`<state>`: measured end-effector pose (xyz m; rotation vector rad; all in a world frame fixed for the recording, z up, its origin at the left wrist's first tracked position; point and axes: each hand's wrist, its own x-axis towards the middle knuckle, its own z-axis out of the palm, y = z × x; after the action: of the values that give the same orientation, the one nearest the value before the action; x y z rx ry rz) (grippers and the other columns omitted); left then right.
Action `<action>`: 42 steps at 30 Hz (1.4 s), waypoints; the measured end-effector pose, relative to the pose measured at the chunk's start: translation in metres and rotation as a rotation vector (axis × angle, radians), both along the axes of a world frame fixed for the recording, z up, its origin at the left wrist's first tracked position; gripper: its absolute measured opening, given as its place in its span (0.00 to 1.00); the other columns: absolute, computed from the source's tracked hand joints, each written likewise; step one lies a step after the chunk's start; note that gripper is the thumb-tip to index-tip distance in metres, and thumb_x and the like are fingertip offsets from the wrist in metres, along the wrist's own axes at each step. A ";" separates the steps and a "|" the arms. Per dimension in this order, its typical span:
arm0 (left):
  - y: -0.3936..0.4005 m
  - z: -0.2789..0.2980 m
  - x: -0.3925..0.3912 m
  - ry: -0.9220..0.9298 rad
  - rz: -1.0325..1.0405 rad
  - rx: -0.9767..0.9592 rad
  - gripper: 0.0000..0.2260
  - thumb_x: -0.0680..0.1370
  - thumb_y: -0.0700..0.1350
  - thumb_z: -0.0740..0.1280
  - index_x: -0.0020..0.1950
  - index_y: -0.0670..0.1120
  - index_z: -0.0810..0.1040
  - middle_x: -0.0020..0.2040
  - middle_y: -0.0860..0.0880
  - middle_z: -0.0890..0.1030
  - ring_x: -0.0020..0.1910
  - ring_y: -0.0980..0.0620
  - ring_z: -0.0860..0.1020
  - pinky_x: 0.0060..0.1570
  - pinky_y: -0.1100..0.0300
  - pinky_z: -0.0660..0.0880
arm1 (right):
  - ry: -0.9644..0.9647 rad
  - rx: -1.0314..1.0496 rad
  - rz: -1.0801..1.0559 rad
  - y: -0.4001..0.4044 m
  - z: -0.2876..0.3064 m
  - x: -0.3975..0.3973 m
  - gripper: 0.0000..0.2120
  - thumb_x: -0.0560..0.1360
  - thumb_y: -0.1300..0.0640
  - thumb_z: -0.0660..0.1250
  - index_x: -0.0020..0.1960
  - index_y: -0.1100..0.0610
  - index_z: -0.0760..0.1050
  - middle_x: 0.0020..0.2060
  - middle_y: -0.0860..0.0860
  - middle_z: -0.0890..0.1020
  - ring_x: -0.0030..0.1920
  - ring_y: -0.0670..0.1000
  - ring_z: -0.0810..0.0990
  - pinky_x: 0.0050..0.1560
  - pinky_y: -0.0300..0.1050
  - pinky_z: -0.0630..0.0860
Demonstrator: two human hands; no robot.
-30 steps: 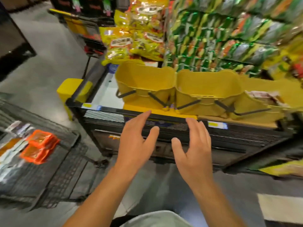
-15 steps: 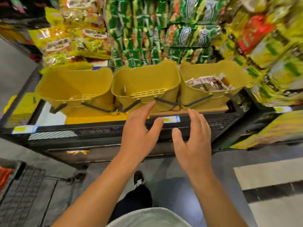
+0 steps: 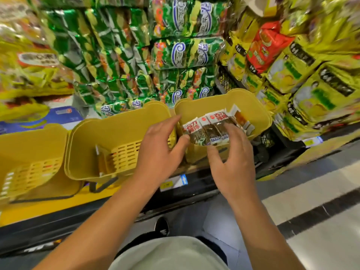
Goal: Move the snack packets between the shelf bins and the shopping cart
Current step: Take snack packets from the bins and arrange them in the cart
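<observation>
Three yellow plastic bins sit in a row on the shelf. The right bin (image 3: 257, 114) holds several brown-and-white snack packets (image 3: 206, 129); a few orange-brown packets (image 3: 240, 117) lie behind them. Both hands reach into this bin. My left hand (image 3: 159, 147) comes from the left with straight fingers, its thumb touching the left edge of the packets. My right hand (image 3: 233, 158) curls its fingers over the right end of the packets, thumb below them at the bin's front rim. The middle bin (image 3: 116, 133) and the left bin (image 3: 29, 149) show no packets. The shopping cart is out of view.
Green snack bags (image 3: 175, 55) are stacked behind the bins, with yellow bags (image 3: 311, 90) and a red bag (image 3: 266, 45) at the right. A black shelf edge with a price tag (image 3: 173, 183) runs below the bins. My shoe (image 3: 161, 227) stands on the grey floor.
The view has swung right, away from the cart, and closed in on the shelf. Both hands have moved up from in front of the shelf edge into the right bin and onto the packets.
</observation>
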<state>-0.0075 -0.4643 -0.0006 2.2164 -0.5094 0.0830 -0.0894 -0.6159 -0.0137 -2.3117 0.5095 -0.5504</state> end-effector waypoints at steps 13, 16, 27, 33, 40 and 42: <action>-0.045 -0.020 0.063 0.032 0.165 0.013 0.24 0.76 0.55 0.64 0.71 0.49 0.75 0.67 0.50 0.78 0.67 0.50 0.72 0.63 0.64 0.63 | 0.480 -0.149 0.390 -0.085 -0.008 0.130 0.30 0.79 0.48 0.66 0.78 0.53 0.62 0.74 0.53 0.69 0.73 0.55 0.67 0.69 0.49 0.66; -0.048 -0.023 0.063 0.014 0.212 -0.006 0.25 0.75 0.56 0.63 0.70 0.48 0.76 0.66 0.50 0.79 0.66 0.53 0.73 0.62 0.68 0.64 | 0.688 -0.266 0.566 -0.088 -0.028 0.167 0.34 0.79 0.48 0.67 0.80 0.54 0.57 0.76 0.56 0.65 0.74 0.56 0.66 0.69 0.49 0.66; -0.055 -0.027 0.059 0.055 0.297 -0.076 0.21 0.75 0.49 0.67 0.69 0.50 0.77 0.64 0.54 0.80 0.62 0.57 0.76 0.62 0.58 0.74 | 0.712 -0.416 0.679 -0.085 -0.057 0.191 0.31 0.73 0.51 0.75 0.72 0.53 0.67 0.64 0.53 0.69 0.65 0.59 0.70 0.66 0.51 0.71; -0.059 -0.025 0.057 0.114 0.297 -0.106 0.21 0.75 0.54 0.66 0.68 0.53 0.77 0.64 0.57 0.80 0.56 0.55 0.79 0.58 0.55 0.76 | 0.366 -0.013 0.465 -0.101 -0.035 0.176 0.16 0.76 0.59 0.72 0.62 0.55 0.76 0.53 0.53 0.80 0.54 0.57 0.78 0.51 0.44 0.72; -0.043 -0.011 0.062 0.182 0.359 -0.295 0.19 0.74 0.54 0.67 0.64 0.55 0.76 0.59 0.60 0.81 0.59 0.60 0.78 0.61 0.54 0.76 | 0.206 0.320 0.472 -0.095 0.035 0.164 0.14 0.79 0.58 0.68 0.62 0.47 0.73 0.53 0.45 0.80 0.49 0.43 0.78 0.42 0.41 0.72; -0.033 -0.005 0.063 0.229 0.338 -0.397 0.16 0.73 0.54 0.68 0.60 0.57 0.77 0.55 0.58 0.82 0.57 0.60 0.79 0.59 0.54 0.77 | 0.168 0.354 0.539 -0.075 0.048 0.162 0.14 0.78 0.58 0.70 0.60 0.45 0.73 0.51 0.42 0.80 0.48 0.36 0.77 0.45 0.41 0.74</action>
<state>0.0553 -0.4974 -0.0060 1.8692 0.0139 0.0969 0.0729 -0.6906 0.0341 -2.0384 0.0363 -0.0021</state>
